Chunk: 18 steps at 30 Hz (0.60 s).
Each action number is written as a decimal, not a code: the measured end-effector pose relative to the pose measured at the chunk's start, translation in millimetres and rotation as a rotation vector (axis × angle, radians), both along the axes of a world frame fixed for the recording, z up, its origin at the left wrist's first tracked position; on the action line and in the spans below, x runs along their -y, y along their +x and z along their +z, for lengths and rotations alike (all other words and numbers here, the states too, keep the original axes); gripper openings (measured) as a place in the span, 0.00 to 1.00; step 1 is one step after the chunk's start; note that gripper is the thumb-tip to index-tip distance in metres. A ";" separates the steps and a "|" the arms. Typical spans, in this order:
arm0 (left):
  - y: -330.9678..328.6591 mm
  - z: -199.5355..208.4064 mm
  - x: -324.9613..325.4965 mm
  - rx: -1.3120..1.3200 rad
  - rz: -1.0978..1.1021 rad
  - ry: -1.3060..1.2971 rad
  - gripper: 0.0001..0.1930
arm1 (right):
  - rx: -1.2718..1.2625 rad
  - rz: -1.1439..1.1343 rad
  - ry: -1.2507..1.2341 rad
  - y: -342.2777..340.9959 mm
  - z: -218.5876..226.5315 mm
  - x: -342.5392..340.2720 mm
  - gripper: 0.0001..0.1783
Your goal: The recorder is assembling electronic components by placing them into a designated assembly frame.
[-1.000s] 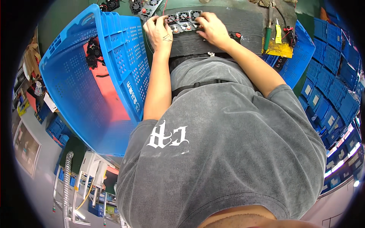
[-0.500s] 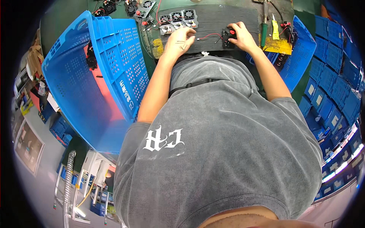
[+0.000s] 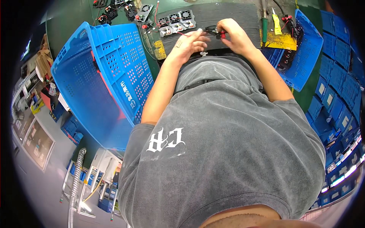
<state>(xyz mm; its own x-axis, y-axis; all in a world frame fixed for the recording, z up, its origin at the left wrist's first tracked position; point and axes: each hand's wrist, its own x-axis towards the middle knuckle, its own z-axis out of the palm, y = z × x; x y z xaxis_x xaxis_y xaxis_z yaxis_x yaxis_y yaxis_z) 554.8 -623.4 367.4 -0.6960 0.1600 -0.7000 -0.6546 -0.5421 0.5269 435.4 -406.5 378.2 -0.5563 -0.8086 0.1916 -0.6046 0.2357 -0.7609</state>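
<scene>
My right hand [image 3: 236, 38] is closed round one end of a small black part [image 3: 210, 29] with a red knob [image 3: 222, 34]. The part lies sideways above a dark work mat [image 3: 241, 17]. My left hand [image 3: 189, 45] is turned partly palm up at the part's other end, its thumb close to the part. Its fingers are curled and partly blurred, and what they pinch is hidden. Just beyond that hand lies a bracket [image 3: 176, 21] with three small fans and white fittings along its near edge.
More black fan parts [image 3: 131, 13] with wires lie at the far left. A blue crate [image 3: 129, 57] stands left; another [image 3: 304, 57] holds dark parts at right. A green-handled tool [image 3: 264, 30] and yellow-labelled item [image 3: 276, 26] lie at the mat's right. Stacked blue bins [image 3: 334, 79] stand farther right.
My left hand has moved right and rolled over, meeting the black part. My right hand has shifted slightly left, and the part has turned from upright to sideways.
</scene>
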 end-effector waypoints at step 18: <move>-10.8 -17.9 48.2 -0.100 0.194 -0.520 0.13 | -0.195 0.045 0.057 1.4 -28.4 30.4 0.22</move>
<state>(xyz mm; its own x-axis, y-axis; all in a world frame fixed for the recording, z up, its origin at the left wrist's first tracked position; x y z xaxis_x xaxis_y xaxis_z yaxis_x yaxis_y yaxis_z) 544.0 -671.6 349.4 -0.7455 -0.3263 -0.5812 -0.5016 -0.2996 0.8116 436.8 -436.9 349.8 -0.4762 -0.8443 0.2457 -0.7503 0.2444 -0.6143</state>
